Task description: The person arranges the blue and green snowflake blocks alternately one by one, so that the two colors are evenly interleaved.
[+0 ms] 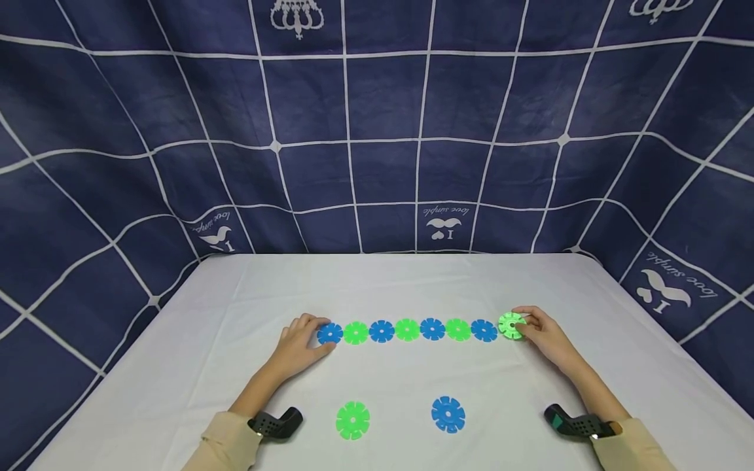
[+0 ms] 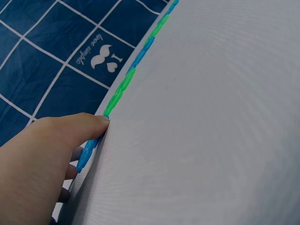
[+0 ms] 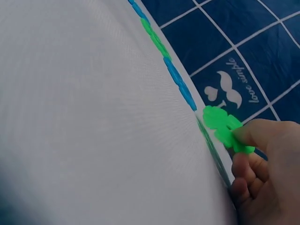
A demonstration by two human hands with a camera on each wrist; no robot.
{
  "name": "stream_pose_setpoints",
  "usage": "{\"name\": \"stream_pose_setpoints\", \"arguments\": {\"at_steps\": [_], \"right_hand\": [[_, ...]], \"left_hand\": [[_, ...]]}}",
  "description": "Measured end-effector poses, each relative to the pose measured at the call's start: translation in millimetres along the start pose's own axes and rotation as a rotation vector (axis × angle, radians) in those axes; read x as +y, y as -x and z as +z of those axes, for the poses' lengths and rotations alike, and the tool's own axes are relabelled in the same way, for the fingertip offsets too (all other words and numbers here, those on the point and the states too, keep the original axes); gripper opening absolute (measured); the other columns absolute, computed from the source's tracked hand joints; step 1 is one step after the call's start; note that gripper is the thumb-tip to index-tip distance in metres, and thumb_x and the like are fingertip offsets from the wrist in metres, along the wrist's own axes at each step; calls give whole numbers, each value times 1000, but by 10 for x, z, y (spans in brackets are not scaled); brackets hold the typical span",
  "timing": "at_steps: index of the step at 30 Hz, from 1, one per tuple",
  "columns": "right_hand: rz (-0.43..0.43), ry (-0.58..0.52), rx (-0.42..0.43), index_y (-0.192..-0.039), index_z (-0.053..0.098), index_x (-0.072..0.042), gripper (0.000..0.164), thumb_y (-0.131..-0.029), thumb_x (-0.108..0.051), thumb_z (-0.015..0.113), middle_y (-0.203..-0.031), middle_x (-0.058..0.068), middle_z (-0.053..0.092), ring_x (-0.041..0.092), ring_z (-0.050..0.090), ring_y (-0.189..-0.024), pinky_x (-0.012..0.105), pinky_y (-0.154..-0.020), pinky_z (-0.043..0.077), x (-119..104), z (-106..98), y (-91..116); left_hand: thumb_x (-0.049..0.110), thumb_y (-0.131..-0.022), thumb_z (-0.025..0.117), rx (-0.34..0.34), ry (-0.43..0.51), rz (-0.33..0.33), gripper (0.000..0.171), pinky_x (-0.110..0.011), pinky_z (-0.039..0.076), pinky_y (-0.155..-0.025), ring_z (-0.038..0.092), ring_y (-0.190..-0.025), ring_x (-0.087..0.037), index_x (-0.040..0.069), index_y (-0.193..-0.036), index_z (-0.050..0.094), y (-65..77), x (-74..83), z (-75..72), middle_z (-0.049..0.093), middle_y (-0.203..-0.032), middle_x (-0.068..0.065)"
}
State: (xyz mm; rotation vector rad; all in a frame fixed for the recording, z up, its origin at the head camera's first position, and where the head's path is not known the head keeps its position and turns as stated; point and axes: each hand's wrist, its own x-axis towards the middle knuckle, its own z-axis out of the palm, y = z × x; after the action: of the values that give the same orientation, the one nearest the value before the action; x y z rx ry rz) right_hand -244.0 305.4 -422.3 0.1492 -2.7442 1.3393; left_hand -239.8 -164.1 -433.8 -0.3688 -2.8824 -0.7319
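Note:
A row of notched plastic discs, blue and green by turns, runs across the table. At its left end my left hand (image 1: pixel 298 345) has thumb and fingers at the opposite edges of a blue disc (image 1: pixel 330 333); the left wrist view shows that blue disc (image 2: pixel 87 152) between the thumb and the fingers. At the right end my right hand (image 1: pixel 544 333) pinches a green disc (image 1: pixel 510 325). In the right wrist view this green disc (image 3: pixel 220 123) is tilted and raised off the table, beside the last blue disc (image 3: pixel 179 82). A dull green streak shows on the cloth below it.
Nearer me on the white tablecloth (image 1: pixel 265 281) lie a loose green disc (image 1: pixel 353 420) and a loose blue disc (image 1: pixel 448 415), apart from each other. A dark blue checked curtain (image 1: pixel 383 170) hangs behind the table and along both sides.

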Motion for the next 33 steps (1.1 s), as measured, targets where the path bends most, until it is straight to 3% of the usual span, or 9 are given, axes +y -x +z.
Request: {"name": "stream_pose_setpoints", "arguments": {"at_steps": [5,12,21,33], "right_hand": [[-35,137,61,-119,49,-1,33,-90,-17,53,-87,8,52,4,40,-65,21,-56,35,42,41,16],[-63,269,85,-120,52,1,38,-92,-24,52,-104,16,45,13,38,-78,23,-65,32,69,65,40],[-134,309,50,-114,60,-7,29,-86,-16,56,-111,16,49,20,39,-87,31,-70,30,52,88,57],[-121,326,42,-117,59,-9,33,-89,-25,56,-115,17,49,27,42,-98,33,-72,31,64,100,54]], "left_hand": [[44,-78,64,0,2,2,55,-33,28,-77,44,-108,-22,13,-122,54,19,-8,12,50,-115,-7],[45,-78,63,-2,4,-5,55,-32,28,-77,43,-107,-21,13,-122,54,27,-12,26,50,-114,-6],[45,-78,63,5,-4,-4,55,-33,28,-78,43,-107,-21,13,-122,54,15,2,5,50,-115,-6],[44,-78,63,14,-8,4,54,-32,28,-77,44,-108,-22,14,-121,55,3,-8,8,50,-115,-6]]}}
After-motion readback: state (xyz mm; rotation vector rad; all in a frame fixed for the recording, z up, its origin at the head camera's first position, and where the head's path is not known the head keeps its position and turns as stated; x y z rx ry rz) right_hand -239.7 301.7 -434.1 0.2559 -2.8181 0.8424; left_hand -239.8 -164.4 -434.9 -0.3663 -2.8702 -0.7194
